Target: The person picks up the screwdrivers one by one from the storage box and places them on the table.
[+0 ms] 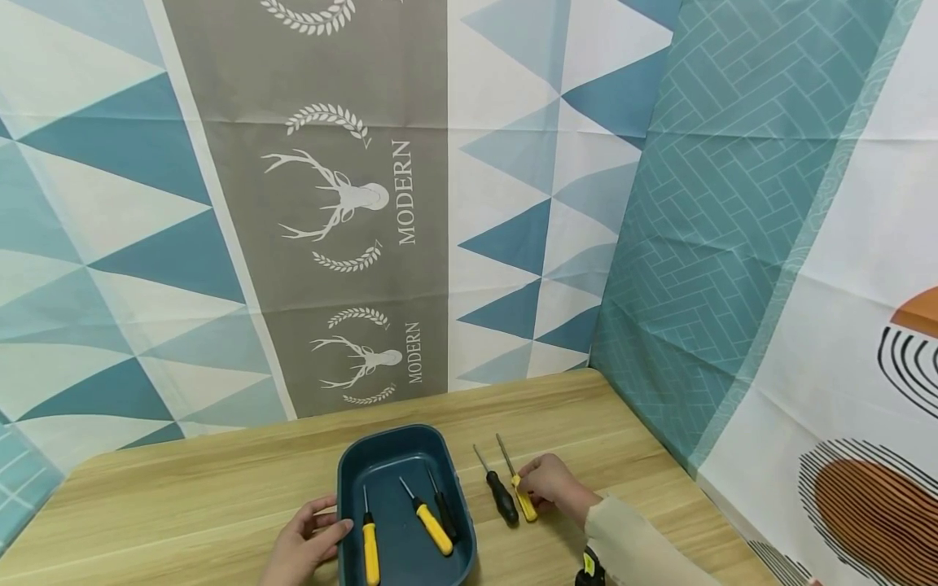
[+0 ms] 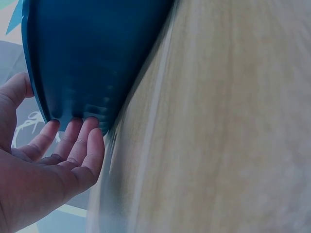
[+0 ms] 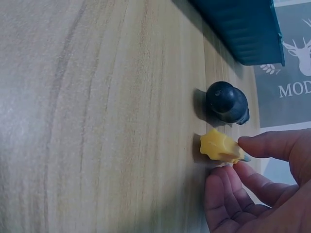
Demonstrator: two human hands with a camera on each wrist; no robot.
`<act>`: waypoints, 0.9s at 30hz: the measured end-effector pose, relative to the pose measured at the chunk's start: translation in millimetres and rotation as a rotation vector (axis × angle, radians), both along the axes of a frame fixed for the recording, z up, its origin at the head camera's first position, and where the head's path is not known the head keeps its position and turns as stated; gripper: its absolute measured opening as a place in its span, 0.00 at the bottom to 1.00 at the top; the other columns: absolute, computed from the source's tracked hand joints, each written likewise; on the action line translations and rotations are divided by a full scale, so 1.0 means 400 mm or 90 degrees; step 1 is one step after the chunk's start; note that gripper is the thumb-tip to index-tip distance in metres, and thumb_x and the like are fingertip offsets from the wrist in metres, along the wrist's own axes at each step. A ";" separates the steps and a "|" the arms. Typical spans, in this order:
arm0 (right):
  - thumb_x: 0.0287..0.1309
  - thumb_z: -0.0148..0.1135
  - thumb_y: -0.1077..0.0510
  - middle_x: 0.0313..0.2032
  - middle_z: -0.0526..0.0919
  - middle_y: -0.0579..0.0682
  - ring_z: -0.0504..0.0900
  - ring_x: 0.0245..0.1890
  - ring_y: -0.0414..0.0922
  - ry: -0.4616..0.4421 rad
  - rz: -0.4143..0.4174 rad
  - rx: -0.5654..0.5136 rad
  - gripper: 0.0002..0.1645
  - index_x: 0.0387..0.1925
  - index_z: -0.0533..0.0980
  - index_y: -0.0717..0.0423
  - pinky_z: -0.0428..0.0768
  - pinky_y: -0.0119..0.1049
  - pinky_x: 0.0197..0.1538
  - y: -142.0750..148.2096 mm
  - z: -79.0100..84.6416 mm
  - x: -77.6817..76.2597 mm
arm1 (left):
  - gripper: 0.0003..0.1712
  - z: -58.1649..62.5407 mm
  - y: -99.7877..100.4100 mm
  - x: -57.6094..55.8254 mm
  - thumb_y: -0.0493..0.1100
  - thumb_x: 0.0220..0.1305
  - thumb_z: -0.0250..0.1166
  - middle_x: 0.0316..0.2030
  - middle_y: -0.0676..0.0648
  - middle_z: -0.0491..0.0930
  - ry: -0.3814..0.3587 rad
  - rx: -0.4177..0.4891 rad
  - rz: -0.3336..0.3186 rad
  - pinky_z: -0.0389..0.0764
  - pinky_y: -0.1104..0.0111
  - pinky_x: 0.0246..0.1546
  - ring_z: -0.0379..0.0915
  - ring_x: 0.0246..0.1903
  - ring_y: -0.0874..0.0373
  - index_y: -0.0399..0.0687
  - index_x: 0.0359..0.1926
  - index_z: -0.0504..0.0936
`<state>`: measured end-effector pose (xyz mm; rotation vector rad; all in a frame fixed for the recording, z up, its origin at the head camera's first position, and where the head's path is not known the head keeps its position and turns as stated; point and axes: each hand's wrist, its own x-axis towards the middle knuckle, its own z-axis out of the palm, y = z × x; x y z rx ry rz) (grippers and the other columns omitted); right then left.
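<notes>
A dark blue tray holds two yellow-and-black screwdrivers and a slim black-handled screwdriver. My left hand grips the tray's left side, thumb at the rim and fingers against the outer wall. Right of the tray, my right hand pinches a yellow-handled screwdriver between thumb and fingers. That screwdriver lies close over the table, its shaft pointing to the back wall. Beside it on the tabletop lies a black-handled screwdriver, roughly parallel.
A black object with a yellow label sits at the bottom edge, near my right sleeve. The wooden table meets a patterned cloth wall at the back and a teal one on the right.
</notes>
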<state>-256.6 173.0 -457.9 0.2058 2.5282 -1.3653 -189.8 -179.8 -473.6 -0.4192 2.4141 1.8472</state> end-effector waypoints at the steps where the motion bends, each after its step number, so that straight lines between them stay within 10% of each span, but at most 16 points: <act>1: 0.51 0.61 0.67 0.28 0.78 0.52 0.76 0.24 0.42 -0.001 0.000 -0.003 0.12 0.40 0.76 0.66 0.77 0.33 0.24 0.000 -0.001 0.000 | 0.36 0.000 0.001 0.000 0.47 0.56 0.66 0.46 0.34 0.78 0.000 0.001 -0.001 0.83 0.59 0.36 0.79 0.38 0.54 0.34 0.62 0.65; 27: 0.59 0.58 0.55 0.42 0.78 0.61 0.80 0.35 0.49 0.015 0.010 -0.125 0.20 0.48 0.74 0.65 0.79 0.41 0.34 -0.003 0.078 0.008 | 0.38 -0.002 -0.003 -0.002 0.50 0.56 0.66 0.47 0.35 0.78 0.002 -0.016 -0.010 0.82 0.60 0.36 0.79 0.39 0.54 0.35 0.62 0.65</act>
